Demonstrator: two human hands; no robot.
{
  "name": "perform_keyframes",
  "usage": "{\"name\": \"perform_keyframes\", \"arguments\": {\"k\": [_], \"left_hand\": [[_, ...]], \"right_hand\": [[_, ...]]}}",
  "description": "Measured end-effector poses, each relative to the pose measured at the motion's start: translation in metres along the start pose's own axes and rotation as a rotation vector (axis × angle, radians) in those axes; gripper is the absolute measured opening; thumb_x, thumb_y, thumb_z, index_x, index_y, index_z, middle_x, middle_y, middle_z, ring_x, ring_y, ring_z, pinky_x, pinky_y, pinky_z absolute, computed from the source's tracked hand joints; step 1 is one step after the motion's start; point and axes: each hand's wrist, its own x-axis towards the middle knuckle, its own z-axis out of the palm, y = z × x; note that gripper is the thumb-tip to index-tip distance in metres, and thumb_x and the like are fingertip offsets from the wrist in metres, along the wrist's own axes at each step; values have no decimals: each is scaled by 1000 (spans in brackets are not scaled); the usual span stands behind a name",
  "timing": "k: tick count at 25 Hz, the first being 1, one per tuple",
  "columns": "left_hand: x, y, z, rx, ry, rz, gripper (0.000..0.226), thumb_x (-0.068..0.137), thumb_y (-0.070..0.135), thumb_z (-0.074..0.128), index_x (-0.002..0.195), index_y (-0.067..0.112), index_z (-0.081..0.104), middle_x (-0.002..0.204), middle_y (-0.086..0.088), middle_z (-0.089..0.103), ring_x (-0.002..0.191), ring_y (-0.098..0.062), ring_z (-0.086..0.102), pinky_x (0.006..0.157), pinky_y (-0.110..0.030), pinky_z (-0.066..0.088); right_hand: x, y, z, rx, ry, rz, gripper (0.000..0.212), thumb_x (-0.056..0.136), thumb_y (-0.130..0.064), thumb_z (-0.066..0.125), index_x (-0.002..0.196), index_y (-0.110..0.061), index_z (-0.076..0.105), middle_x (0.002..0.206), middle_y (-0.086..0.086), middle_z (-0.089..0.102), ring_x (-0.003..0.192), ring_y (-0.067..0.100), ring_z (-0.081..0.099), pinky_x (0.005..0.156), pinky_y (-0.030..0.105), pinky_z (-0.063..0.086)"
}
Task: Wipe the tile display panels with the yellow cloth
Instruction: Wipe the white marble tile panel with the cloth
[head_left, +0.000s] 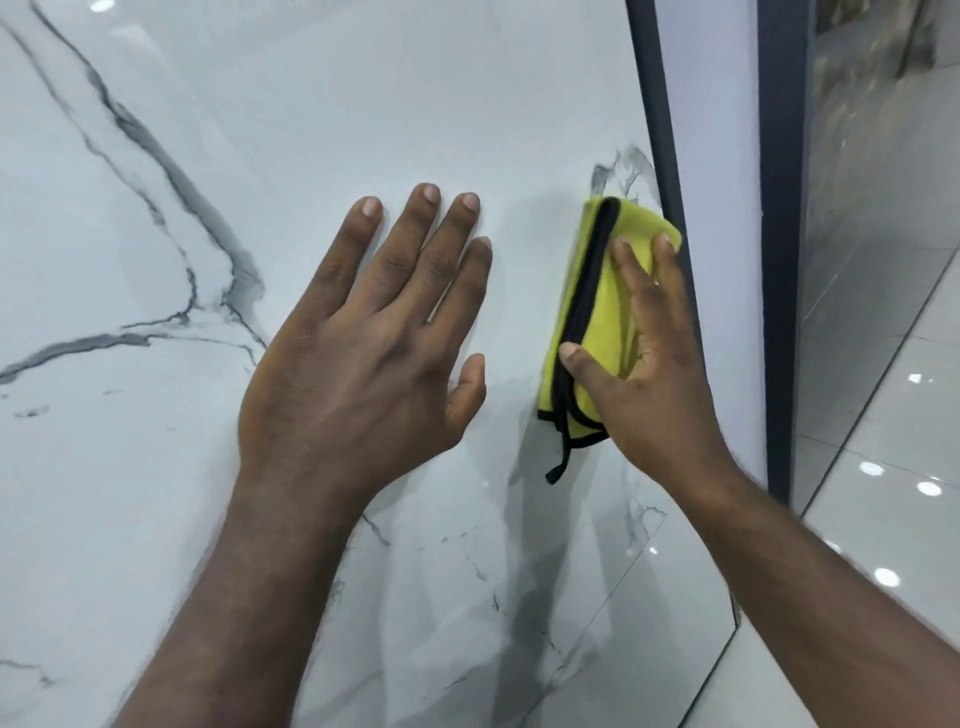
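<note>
- Your left hand (358, 364) lies flat on the big white tile panel with grey veins (311, 104). Its fingers are straight and spread, and it holds nothing.
- Your right hand (649, 374) presses the folded yellow cloth with black trim (605, 312) onto the panel with straight fingers.
- The cloth sits right beside the dark frame strip (657, 130) at the panel's right edge.
- You look mid-wipe. The shiny panel does not show which parts are done.

Under the left hand (353, 353) the tile panel (311, 104) is smooth, glossy, marble-look white with grey veins. The yellow cloth (608, 312) beneath the right hand (649, 374) looks soft and matt, edged in black trim. Right of that hand, the floor tiles (883, 519) gleam mirror-bright.
</note>
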Motion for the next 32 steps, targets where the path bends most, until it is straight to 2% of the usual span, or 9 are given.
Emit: {"name": "perform_keyframes", "arguments": {"k": [2, 5, 7, 11, 16, 20, 26, 30, 32], "left_hand": [[-2, -2, -1, -12, 2, 0, 68, 108, 40, 40, 166, 5, 36, 179, -15, 21, 166, -33, 19, 135, -55, 14], [-2, -2, 1, -1, 13, 0, 69, 108, 39, 39, 166, 3, 34, 179, -17, 20, 167, -33, 17, 136, -53, 11], [-3, -2, 1, 6, 25, -7, 70, 107, 38, 40, 166, 1, 32, 179, -19, 19, 167, -33, 16, 136, -52, 9], [-3, -4, -3, -15, 35, -12, 69, 106, 37, 42, 164, 0, 33, 178, -19, 21, 166, -34, 18, 136, -53, 8], [-4, -4, -3, -13, 61, -44, 65, 107, 36, 40, 161, 1, 38, 177, -19, 24, 165, -34, 21, 135, -58, 7], [-5, -1, -3, -3, 43, -59, 66, 106, 35, 41, 163, 2, 38, 178, -18, 22, 166, -33, 19, 135, -57, 8], [-2, 2, -5, 24, 111, -210, 68, 109, 40, 45, 163, -1, 40, 176, -18, 27, 164, -34, 27, 133, -58, 21], [-2, 3, -5, 61, 119, -233, 67, 107, 39, 49, 162, 0, 43, 175, -17, 31, 163, -34, 30, 132, -59, 24], [1, 4, -7, 66, 93, -232, 69, 107, 41, 48, 163, 1, 42, 176, -15, 30, 163, -33, 29, 133, -58, 22]], "right_hand": [[-2, -3, 0, 108, 43, 237, 90, 98, -29, 76, 165, -51, 21, 175, -25, -3, 157, -6, 8, 130, 31, 24], [-22, -12, 10, -1, -23, 147, 91, 98, -28, 76, 166, -49, 19, 175, -24, -4, 150, -14, 7, 117, 4, 15], [-20, -19, 16, -7, 20, 70, 91, 96, -23, 77, 165, -47, 23, 175, -25, -2, 155, -11, 6, 113, 0, 13], [9, -26, 9, 83, 143, 302, 87, 95, -14, 69, 164, -46, 27, 175, -23, 3, 159, 3, 16, 129, 39, 26], [-44, -22, 26, -62, -22, -114, 82, 99, -17, 71, 166, -39, 29, 176, -19, 1, 161, 0, 6, 130, 35, 20], [11, -26, 14, 43, 161, 110, 83, 98, -12, 67, 165, -42, 28, 177, -17, 2, 161, 1, 8, 131, 36, 23], [-12, -28, 22, -235, 4, -432, 74, 101, -29, 67, 166, -32, 31, 178, -3, 3, 163, 15, 12, 127, 31, 14], [28, 1, 1, -27, 114, -90, 79, 96, -23, 66, 165, -36, 31, 179, -7, 3, 160, 1, 7, 128, 37, 15], [42, -15, 0, -37, 133, -141, 78, 96, -20, 68, 165, -32, 33, 178, -5, 5, 162, 10, 12, 127, 40, 18]]}}
